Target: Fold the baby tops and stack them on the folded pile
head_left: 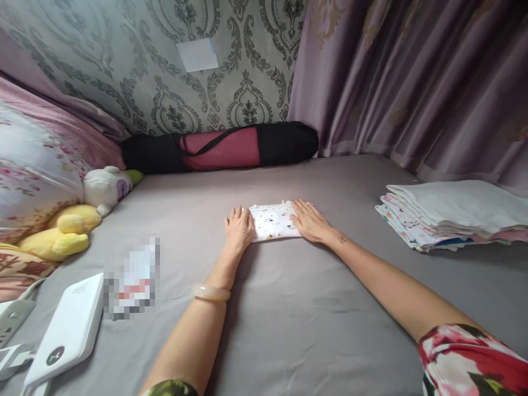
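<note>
A small folded white cloth point(273, 221) with a little printed pattern lies flat on the grey sheet point(322, 308), near the middle of the view. My left hand point(239, 228) rests palm down on its left end, fingers stretched forward. On its right end lies my right hand point(310, 220), also palm down with the fingers extended. Each hand covers the end it touches. The cloth's middle shows between them.
A stack of folded cloths point(462, 212) sits at the right. Behind lies a long black and red bag point(223, 148) against the wall. Plush toys point(74, 228), a white power bank point(68, 327), a power strip point(14, 322) and a blurred item point(134, 280) are at the left.
</note>
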